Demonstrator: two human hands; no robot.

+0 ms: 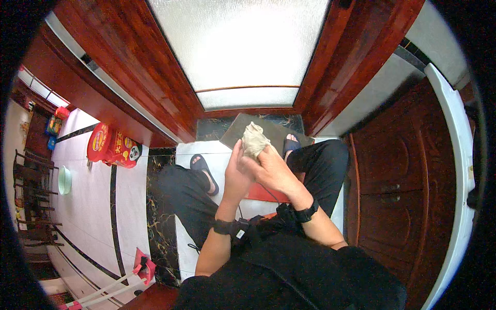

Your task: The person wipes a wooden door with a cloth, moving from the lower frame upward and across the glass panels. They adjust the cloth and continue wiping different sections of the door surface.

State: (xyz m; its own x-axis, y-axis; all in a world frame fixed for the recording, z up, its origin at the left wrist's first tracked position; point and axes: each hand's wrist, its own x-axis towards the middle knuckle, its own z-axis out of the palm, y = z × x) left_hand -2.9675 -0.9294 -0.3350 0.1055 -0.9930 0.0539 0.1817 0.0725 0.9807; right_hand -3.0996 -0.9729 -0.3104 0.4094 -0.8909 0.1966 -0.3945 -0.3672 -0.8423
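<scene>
A crumpled beige cloth [254,139] is bunched up between my two hands, above the floor in front of my knees. My left hand [237,172] presses on it from the left side, its thumb blurred. On the other side, the fingers of my right hand [274,169] are closed on the lower part of the cloth. The hands touch each other just below it. Black straps with small devices [240,228] sit around both wrists, and thin cables run from them.
Ahead stands a frosted glass door [248,50] in a reddish wooden frame, with a dark mat [237,133] before it. A red packaged container [120,145] and a mint-green basin [65,180] are at left. A pink dustpan [144,267] lies lower left. A carved wooden cabinet [391,186] borders my right.
</scene>
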